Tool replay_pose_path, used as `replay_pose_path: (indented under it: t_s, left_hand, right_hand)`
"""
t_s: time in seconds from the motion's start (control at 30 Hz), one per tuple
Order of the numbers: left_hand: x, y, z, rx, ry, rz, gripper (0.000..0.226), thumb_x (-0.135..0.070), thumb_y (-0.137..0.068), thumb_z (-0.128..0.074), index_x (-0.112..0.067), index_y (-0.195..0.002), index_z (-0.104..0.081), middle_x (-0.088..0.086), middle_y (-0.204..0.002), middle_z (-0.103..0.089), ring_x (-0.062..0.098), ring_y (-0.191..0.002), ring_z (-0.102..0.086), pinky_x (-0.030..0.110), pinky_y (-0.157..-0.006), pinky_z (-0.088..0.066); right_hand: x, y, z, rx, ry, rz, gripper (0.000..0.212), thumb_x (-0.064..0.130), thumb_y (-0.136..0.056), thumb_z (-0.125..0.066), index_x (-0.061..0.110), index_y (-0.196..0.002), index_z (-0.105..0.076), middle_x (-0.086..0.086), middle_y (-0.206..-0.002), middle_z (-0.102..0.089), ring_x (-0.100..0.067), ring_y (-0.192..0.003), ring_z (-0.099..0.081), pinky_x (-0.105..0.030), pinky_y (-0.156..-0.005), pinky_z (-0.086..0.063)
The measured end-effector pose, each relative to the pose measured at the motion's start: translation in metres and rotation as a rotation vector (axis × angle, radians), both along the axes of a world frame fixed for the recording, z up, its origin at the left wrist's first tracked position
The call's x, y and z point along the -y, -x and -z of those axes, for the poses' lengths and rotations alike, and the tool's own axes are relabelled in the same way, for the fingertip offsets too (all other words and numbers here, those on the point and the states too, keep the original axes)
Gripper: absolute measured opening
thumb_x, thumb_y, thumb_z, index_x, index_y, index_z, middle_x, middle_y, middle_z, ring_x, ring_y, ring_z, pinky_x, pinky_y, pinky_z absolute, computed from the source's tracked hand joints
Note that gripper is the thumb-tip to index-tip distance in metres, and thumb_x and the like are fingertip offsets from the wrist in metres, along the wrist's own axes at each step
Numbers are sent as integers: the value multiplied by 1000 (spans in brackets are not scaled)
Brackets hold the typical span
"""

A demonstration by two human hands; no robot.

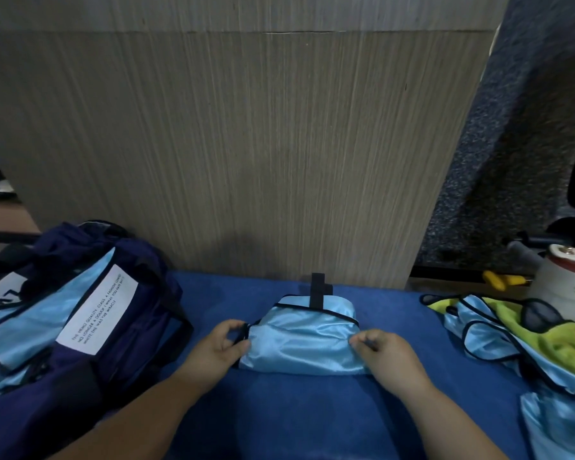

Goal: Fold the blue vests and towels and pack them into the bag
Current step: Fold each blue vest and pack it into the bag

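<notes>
Blue vest [301, 343], folded into a small packet with a black strap [316, 290] poking out of its far edge, lies mid-desk on the blue-covered desk [312, 410]. It sits between the open navy bag [120, 327] on the left and a heap of unfolded vests [492, 330] with a yellow-green towel [551, 340] on the right. The left hand [218, 348] pinches the black-trimmed left edge in curled fingers [233, 325]; the right hand [387, 355] pinches the right edge likewise. The cloth looks thin, shiny, light and limp, so the fold would likely slide open if lifted by one corner; gripping both side edges, or a palm beneath, seems safest for carrying it to the bag
</notes>
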State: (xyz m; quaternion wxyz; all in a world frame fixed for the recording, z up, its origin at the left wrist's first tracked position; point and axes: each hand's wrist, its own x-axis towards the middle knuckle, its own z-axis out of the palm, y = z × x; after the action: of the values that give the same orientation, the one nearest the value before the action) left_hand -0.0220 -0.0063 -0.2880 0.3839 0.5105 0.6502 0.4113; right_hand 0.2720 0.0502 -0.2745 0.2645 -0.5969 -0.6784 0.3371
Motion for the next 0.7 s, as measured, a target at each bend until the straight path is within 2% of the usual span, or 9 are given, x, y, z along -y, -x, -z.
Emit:
replay_pose_path:
  t_s: [0.03, 0.07, 0.13, 0.2, 0.27, 0.37, 0.47, 0.6, 0.7]
  left_hand:
    - [0, -1, -1, -17, 0, -44, 31, -20, -92, -65, -25, -121, -53, -12, -61, -67, -4, -62, -63, 7, -57, -42]
    - [-2, 1, 4, -55, -5, -84, 34, -23, -91, -67, -28, -120, -52, -10, -60, -63, -1, -59, -61, 10, -56, -41]
    - [-3, 0, 7, -155, -33, -149, 46, -26, -86, -71, -37, -121, -44, -9, -56, -52, 3, -53, -50, 16, -55, -38]
    - [-3, 2, 14, -219, -85, -170, 59, -24, -80, -78, -40, -121, -39, -7, -63, -50, 7, -59, -49, 20, -61, -40]
    - [-4, 6, 19, -311, -155, -168, 51, -23, -75, -81, -44, -107, -47, -7, -80, -51, 12, -73, -52, 23, -68, -42]
    - [-4, 9, 21, -408, -204, -64, 27, -22, -80, -77, -47, -83, -67, -12, -96, -57, 6, -90, -56, 25, -81, -46]
    - [-2, 12, 18, -378, -152, 64, 18, -46, -77, -65, -59, -90, -66, -23, -107, -62, 3, -107, -53, 27, -99, -40]
    - [2, 19, 12, -482, -57, 225, 45, -70, -57, -57, -68, -102, -55, -38, -120, -49, -5, -119, -38, 27, -108, -29]
    - [4, 13, 6, -610, -11, 255, 57, -70, -52, -52, -67, -108, -39, -40, -124, -35, -2, -121, -33, 28, -110, -26]
  right_hand:
    - [-2, -3, -1, -31, 31, -34, 3, 32, -89, -69, 30, -89, -71, 11, -80, -69, -3, -76, -63, -18, -67, -50]
    - [-3, -6, -2, -77, 81, -81, 10, 29, -85, -75, 28, -94, -71, 12, -80, -67, -2, -75, -63, -13, -66, -47]
    - [-5, -13, -3, -153, 218, -191, 39, 23, -72, -86, 25, -106, -69, 12, -93, -69, -1, -84, -66, -9, -74, -47]
    - [-8, -19, -2, -98, 294, -283, 63, 24, -59, -93, 29, -115, -63, 12, -114, -67, -1, -104, -64, -15, -91, -48]
    - [-11, -21, 4, 35, 233, -319, 72, 26, -56, -91, 36, -121, -60, 15, -125, -58, -1, -114, -56, -17, -100, -44]
    - [-11, -21, 5, 160, 30, -309, 56, 11, -74, -77, 41, -117, -58, 19, -111, -51, 3, -102, -54, -4, -85, -39]
    - [-12, -20, 8, 220, -180, -281, 40, 18, -81, -75, 46, -106, -63, 17, -100, -51, 0, -97, -54, -6, -85, -38]
    - [-15, -19, 10, 151, -275, -243, 17, 20, -85, -73, 30, -100, -75, 15, -96, -53, -3, -96, -54, -17, -88, -43]
    - [-14, -15, 7, 81, -265, -220, 10, 18, -90, -66, 23, -90, -74, 14, -98, -58, -2, -97, -56, -12, -84, -41]
